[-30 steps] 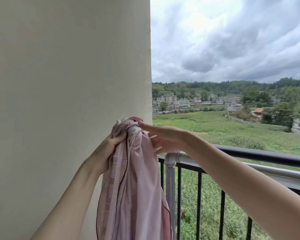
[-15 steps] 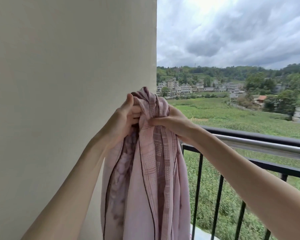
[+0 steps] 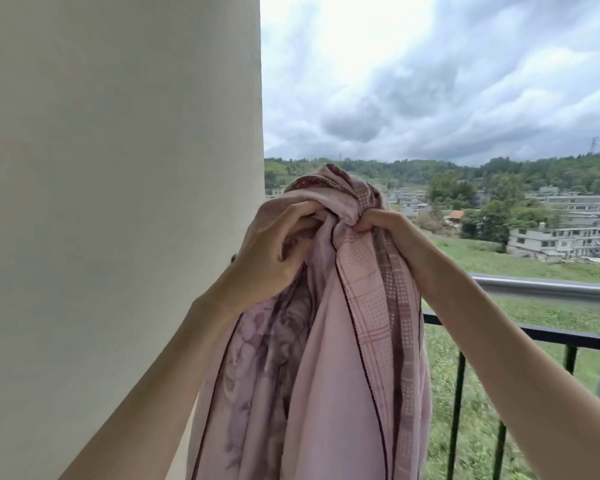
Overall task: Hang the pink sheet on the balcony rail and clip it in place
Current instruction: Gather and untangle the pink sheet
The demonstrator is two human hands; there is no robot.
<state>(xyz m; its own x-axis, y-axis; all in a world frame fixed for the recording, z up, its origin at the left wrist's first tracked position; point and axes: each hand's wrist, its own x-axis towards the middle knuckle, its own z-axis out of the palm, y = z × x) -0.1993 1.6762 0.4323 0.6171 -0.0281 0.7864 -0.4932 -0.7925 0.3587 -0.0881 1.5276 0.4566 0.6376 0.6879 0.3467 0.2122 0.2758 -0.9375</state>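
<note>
The pink sheet (image 3: pixel 329 358), with dotted checks and a darker floral side, hangs bunched in front of me and runs out of the frame at the bottom. My left hand (image 3: pixel 274 251) grips its gathered top from the left. My right hand (image 3: pixel 392 233) pinches the same bunch from the right. Both hands hold it up at chest height, above the balcony rail (image 3: pixel 548 291). The sheet hides the rail's left end. No clip is in view.
A plain cream wall (image 3: pixel 118 202) fills the left half, close to my left arm. Below the metal top rail run a black bar and upright black bars (image 3: pixel 458 410). Beyond lie a green field, houses and cloudy sky.
Both hands have lifted the bunched sheet higher and taken a fuller grip on its top. More of the patterned cloth has come up, and my view has swung slightly right.
</note>
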